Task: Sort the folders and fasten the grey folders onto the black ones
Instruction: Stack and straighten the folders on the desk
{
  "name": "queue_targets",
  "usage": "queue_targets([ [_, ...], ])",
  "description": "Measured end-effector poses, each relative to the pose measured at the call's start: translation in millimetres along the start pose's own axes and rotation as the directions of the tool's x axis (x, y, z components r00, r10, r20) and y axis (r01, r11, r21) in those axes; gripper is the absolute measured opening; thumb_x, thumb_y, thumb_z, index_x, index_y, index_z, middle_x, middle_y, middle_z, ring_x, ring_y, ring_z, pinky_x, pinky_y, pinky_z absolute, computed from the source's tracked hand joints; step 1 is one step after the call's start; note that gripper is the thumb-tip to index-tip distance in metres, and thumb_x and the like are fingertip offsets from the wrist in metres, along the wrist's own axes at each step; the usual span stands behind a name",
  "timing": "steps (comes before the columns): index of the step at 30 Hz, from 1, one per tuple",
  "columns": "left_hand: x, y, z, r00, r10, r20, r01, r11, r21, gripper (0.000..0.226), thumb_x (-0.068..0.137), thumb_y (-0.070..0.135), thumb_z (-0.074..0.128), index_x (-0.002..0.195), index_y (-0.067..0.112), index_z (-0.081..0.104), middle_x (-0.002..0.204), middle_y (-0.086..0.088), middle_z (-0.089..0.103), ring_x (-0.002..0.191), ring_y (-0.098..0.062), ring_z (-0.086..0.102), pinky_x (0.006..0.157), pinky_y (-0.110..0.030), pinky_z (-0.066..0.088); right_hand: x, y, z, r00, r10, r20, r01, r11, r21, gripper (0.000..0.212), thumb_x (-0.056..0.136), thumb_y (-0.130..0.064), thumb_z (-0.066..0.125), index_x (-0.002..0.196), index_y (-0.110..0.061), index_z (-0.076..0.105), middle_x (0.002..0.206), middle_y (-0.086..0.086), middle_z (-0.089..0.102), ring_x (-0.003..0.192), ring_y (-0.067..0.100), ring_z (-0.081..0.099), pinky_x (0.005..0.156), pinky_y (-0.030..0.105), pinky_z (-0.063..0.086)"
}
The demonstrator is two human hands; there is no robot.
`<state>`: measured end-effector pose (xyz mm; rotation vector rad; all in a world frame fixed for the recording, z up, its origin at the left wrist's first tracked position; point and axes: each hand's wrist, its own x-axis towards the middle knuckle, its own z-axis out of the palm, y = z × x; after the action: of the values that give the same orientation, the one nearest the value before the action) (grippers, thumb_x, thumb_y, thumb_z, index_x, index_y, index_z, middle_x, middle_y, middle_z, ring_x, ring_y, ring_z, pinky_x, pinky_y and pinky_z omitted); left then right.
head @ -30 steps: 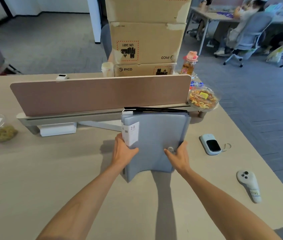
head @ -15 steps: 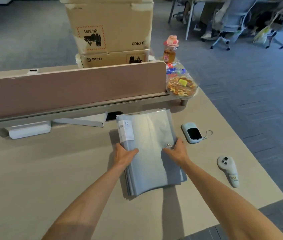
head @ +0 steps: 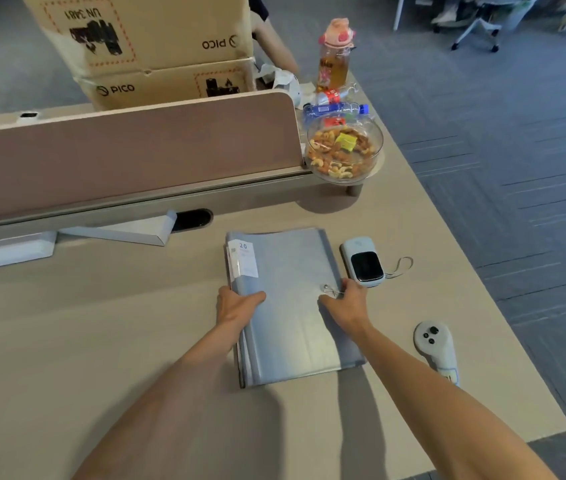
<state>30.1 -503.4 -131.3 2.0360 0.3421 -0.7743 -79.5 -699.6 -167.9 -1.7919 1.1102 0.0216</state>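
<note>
Lying flat between them, the grey folder stack (head: 292,306) is gripped by left hand (head: 236,304) and right hand (head: 345,301) at its edges

A pale beige worktop (head: 67,341) fills most of the view, lit softly from above. A mauve partition screen (head: 129,157) stands upright across it on a grey rail. Behind the partition screen, stacked cardboard boxes (head: 143,46) rise out of frame. To the right of the partition screen, grey carpet tiles (head: 499,168) cover the floor, striped in places. Far beyond it, at the upper right, an office chair base (head: 475,29) stands on castors beside a white table leg (head: 400,12).
</note>
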Motion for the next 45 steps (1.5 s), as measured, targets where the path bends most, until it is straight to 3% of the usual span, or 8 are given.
queue_targets([
  [4, 7.7, -0.6, 8.3, 0.999, 0.036, 0.003, -0.036, 0.998, 0.044, 0.095, 0.050, 0.046, 0.071, 0.132, 0.014, 0.035, 0.125, -0.010, 0.054, 0.109, -0.031, 0.059, 0.095, -0.046, 0.052, -0.9, 1.9, -4.6, 0.998, -0.062, 0.020, 0.063, 0.997, -0.043, 0.026, 0.063, -0.031, 0.062, 0.080, -0.016, 0.049, 0.099, 0.011, 0.056, 0.077, 0.021, 0.050, 0.068, 0.028, 0.041],
  [8, 7.9, 2.4, 14.7, 0.999, 0.048, -0.004, -0.048, 0.997, 0.064, 0.096, 0.054, 0.048, 0.069, 0.137, 0.017, 0.033, 0.128, -0.012, 0.051, 0.114, -0.033, 0.055, 0.098, -0.048, 0.049, -7.3, 0.9, -11.0, 0.987, -0.161, -0.017, 0.157, 0.979, -0.130, 0.019, 0.082, -0.023, 0.061, 0.083, -0.013, 0.045, 0.093, 0.005, 0.048, 0.078, 0.020, 0.046, 0.068, 0.028, 0.036],
  [11, 4.4, 1.7, 18.5, 0.999, 0.049, -0.012, -0.049, 0.997, 0.057, 0.096, 0.057, 0.047, 0.068, 0.141, 0.018, 0.031, 0.130, -0.012, 0.043, 0.116, -0.033, 0.052, 0.100, -0.047, 0.047, -9.9, 4.5, -13.0, 0.975, -0.214, -0.060, 0.203, 0.967, -0.152, 0.017, 0.085, -0.021, 0.057, 0.078, -0.014, 0.043, 0.076, 0.004, 0.050, 0.068, 0.021, 0.046, 0.056, 0.026, 0.033],
  [15, 4.6, 1.6, 20.9, 0.999, 0.049, -0.022, -0.048, 0.996, 0.069, 0.102, 0.055, 0.051, 0.066, 0.143, 0.020, 0.028, 0.131, -0.012, 0.041, 0.119, -0.033, 0.050, 0.103, -0.049, 0.045, -13.5, 4.2, -16.0, 0.977, -0.198, -0.077, 0.178, 0.961, -0.209, 0.017, 0.088, -0.021, 0.051, 0.075, -0.010, 0.049, 0.068, 0.006, 0.057, 0.062, 0.023, 0.053, 0.055, 0.031, 0.042],
  [19, 2.9, -2.7, 25.6, 0.998, 0.047, -0.039, -0.043, 0.993, 0.106, 0.104, 0.054, 0.056, 0.061, 0.144, 0.019, 0.025, 0.135, -0.013, 0.041, 0.129, -0.034, 0.038, 0.109, -0.052, 0.036, -16.3, 8.8, -19.2, 0.973, -0.205, -0.106, 0.164, 0.937, -0.310, 0.021, 0.090, -0.021, 0.048, 0.078, -0.009, 0.060, 0.069, 0.007, 0.062, 0.063, 0.026, 0.054, 0.056, 0.030, 0.040],
  [28, 0.6, -1.4, 33.7, 0.998, 0.035, -0.051, -0.027, 0.989, 0.144, 0.101, 0.055, 0.055, 0.055, 0.142, 0.013, 0.025, 0.138, -0.013, 0.035, 0.132, -0.033, 0.031, 0.111, -0.050, 0.033, -14.8, 12.2, -28.6, 0.975, -0.160, -0.157, 0.111, 0.954, -0.279, 0.024, 0.092, -0.018, 0.048, 0.084, -0.002, 0.065, 0.080, 0.012, 0.065, 0.069, 0.025, 0.054, 0.065, 0.029, 0.042],
  [36, -4.3, 3.2, 42.2, 0.999, 0.043, -0.025, -0.040, 0.996, 0.085, 0.108, 0.059, 0.052, 0.054, 0.152, 0.021, 0.008, 0.147, -0.012, 0.031, 0.137, -0.034, 0.029, 0.113, -0.050, 0.031, -13.0, 11.9, -37.4, 0.982, -0.097, -0.160, 0.053, 0.964, -0.260, 0.027, 0.091, -0.019, 0.046, 0.073, -0.006, 0.060, 0.068, 0.007, 0.058, 0.066, 0.027, 0.051, 0.062, 0.029, 0.037],
  [45, -3.0, 5.0, 41.0, 0.998, 0.032, 0.045, -0.032, 0.999, 0.007, 0.110, 0.054, 0.054, 0.058, 0.151, 0.028, 0.013, 0.148, -0.009, 0.035, 0.131, -0.034, 0.043, 0.109, -0.051, 0.039, -9.7, 17.2, -43.5, 0.990, -0.081, -0.113, 0.053, 0.972, -0.231, 0.029, 0.091, -0.021, 0.046, 0.083, -0.004, 0.069, 0.078, 0.012, 0.068, 0.071, 0.028, 0.054, 0.065, 0.029, 0.042],
])
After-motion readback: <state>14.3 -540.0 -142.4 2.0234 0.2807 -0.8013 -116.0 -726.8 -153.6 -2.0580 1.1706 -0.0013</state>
